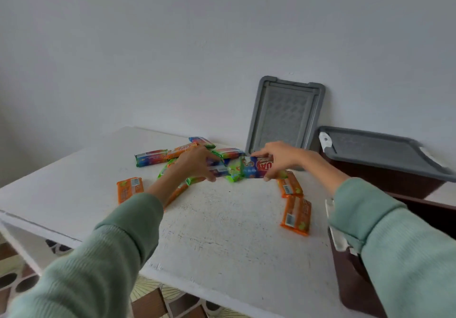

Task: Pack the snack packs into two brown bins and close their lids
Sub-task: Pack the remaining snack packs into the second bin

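Nearest, at the right, just off the edge of the table (222, 243): open brown bin (350, 290), no lid on, largely covered by the right sleeve. Probably parked there for a short drop from table to box. No telling how full from here.

On the near right of the table: two orange packs (296, 215), end to end, flat, barcode side up, not yet gathered. On the left, another orange pack (129, 189), lying apart from the rest.

Further in, at the middle of the heap: left hand (195, 164), fingers curled round a blue pack (218, 169). Right hand (278, 157) pinching a second blue pack (257, 168) between thumb and fingers at its right end. Between the two, a green pack (234, 173), touching both. Seemingly squeezing several together from both sides, to lift a bunch in one go rather than singly.

Behind the hands: loose packs (151, 157) in blue, orange and green, scattered flat, untouched.

Far right: far brown bin (394, 182) with a gray lid (385, 154) laid on top, apparently done with; latched or not, cannot tell. Just to its left, a spare gray lid (283, 115) propped upright against the wall, out of the way yet within reach for the open bin.
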